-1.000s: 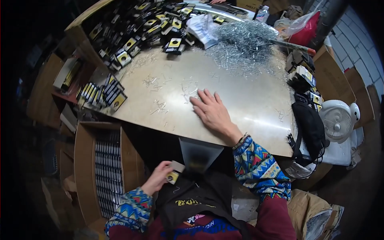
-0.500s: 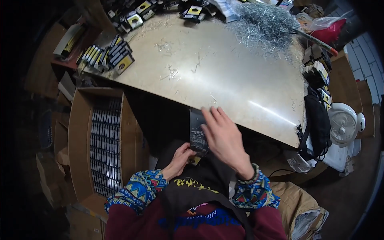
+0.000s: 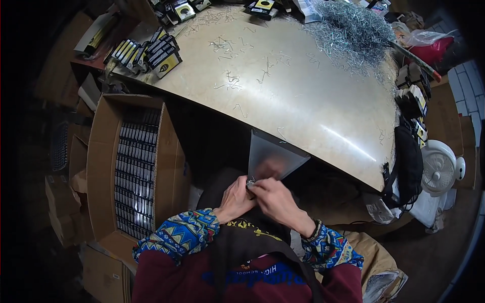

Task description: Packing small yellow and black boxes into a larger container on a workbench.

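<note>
My left hand (image 3: 236,198) is closed low in front of my lap, near the lower end of a grey metal chute (image 3: 270,151) at the table edge. Its fingers wrap round something mostly hidden, with a small bunch of bent wire hooks (image 3: 251,182) showing at the top. Thumb and fingers of my right hand (image 3: 277,202) pinch together right beside those hooks. Whatever is between the right fingertips is too small to make out. Bare sheet metal shows on the chute, with a blurred reflection in it.
A metal-topped table (image 3: 303,101) carries scattered wire hooks and a big heap of hooks (image 3: 356,35). Small black-and-yellow boxes (image 3: 166,58) are stacked at the far left. An open carton (image 3: 169,151) at my left holds rows of boxes. A white fan (image 3: 437,169) stands right.
My right hand has come down off the chute to my left hand, and its fingers have closed. Hooks that lay on the chute no longer show there. The view has shifted slightly.
</note>
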The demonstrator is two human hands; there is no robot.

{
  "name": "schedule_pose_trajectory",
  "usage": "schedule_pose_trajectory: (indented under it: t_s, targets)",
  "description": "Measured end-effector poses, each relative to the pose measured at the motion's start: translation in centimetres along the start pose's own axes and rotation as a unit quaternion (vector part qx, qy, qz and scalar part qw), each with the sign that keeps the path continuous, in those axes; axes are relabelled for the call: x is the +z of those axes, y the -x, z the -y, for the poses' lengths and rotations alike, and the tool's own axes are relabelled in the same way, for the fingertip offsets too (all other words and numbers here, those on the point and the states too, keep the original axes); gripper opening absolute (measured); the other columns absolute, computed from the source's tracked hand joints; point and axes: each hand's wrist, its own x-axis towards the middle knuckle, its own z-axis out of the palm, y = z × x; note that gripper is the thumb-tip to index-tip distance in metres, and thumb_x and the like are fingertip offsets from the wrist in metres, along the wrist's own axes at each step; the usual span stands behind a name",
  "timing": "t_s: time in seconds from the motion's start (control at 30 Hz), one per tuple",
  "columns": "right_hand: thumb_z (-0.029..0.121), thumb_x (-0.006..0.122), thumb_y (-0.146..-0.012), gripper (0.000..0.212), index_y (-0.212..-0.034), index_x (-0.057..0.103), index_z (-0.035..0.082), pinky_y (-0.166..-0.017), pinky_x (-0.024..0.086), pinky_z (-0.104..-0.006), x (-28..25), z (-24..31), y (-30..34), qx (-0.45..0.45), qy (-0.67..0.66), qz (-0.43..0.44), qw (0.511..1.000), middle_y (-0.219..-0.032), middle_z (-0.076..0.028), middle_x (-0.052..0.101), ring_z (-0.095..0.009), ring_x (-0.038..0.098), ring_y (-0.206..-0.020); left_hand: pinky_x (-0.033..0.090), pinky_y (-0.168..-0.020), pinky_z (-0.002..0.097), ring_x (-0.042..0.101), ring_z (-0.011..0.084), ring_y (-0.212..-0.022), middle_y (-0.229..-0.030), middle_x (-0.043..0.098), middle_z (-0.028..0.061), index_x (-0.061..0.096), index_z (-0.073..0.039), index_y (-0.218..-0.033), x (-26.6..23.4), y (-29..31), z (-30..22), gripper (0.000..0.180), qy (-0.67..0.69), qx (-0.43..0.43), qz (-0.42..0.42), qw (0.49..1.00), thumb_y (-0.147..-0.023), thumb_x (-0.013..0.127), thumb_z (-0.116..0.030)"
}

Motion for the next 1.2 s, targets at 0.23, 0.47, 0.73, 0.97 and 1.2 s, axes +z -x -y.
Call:
schedule_pose_trajectory:
  t_s: [0.23,0.47,0.73,0.97,1.2]
  targets:
    - [0.002,0.06,-0.084,0.035,-0.12,0.058,-0.001,-0.085,0.051,-0.0405,-0.3,0.3,0.8,0.024,-0.131,0.069,0.989,-0.113,-0.018,0.062,-0.037,0.061,-0.101,0.053,-0.074,0.0431,0.064,0.0405,-0.087,-0.096,0.063,0.0198,0.048,-0.003,-0.114,-1.2,0.3,1.6,0.057,-0.035,0.043,0.019,0.998,-0.071,0.08,-0.023]
    - [0.007,0.063,-0.092,0.034,-0.125,0.059,0.0,-0.081,0.053,-0.0273,-7.3,0.2,-1.4,0.171,-0.29,0.013,0.942,-0.113,-0.014,0.068,-0.017,0.067,-0.094,0.049,-0.087,0.0359,0.061,0.0272,-0.099,-0.108,0.059,0.0141,0.039,-0.004,-0.128,-4.2,-0.7,-1.5,0.075,0.183,0.005,0.026,0.983,-0.072,0.084,-0.026]
    - [0.009,0.074,-0.084,0.047,-0.127,0.058,-0.001,-0.078,0.053,-0.0272,-6.4,1.2,-1.6,0.099,-0.296,-0.067,0.948,-0.106,-0.015,0.069,-0.018,0.068,-0.09,0.048,-0.081,0.0411,0.058,0.0341,-0.095,-0.109,0.054,0.018,0.038,-0.003,-0.134,-3.8,-3.3,-4.9,0.08,0.07,0.228,-0.118,0.964,-0.066,0.081,-0.007]
    - [0.008,0.075,-0.081,0.013,-0.085,0.067,-0.001,-0.055,0.047,-0.0294,-6.0,2.2,-2.6,0.042,0.054,-0.244,0.967,-0.068,-0.01,0.062,-0.02,0.062,-0.062,0.05,-0.078,0.0352,0.061,0.0275,-0.089,-0.105,0.056,0.0151,0.041,-0.002,-0.133,-3.8,-4.2,-6.4,0.079,0.078,0.198,-0.127,0.969,-0.066,0.083,-0.005]
    - [0.003,0.071,-0.082,0.014,-0.096,0.07,0.0,-0.058,0.048,-0.0261,-7.5,2.3,-3.1,0.076,-0.196,-0.184,0.96,-0.076,-0.011,0.065,-0.019,0.062,-0.065,0.051,-0.082,0.0328,0.061,0.0209,-0.095,-0.113,0.057,0.0124,0.039,-0.006,-0.138,-3.6,-4.9,-5.5,0.085,0.138,0.227,-0.153,0.952,-0.065,0.084,-0.003]
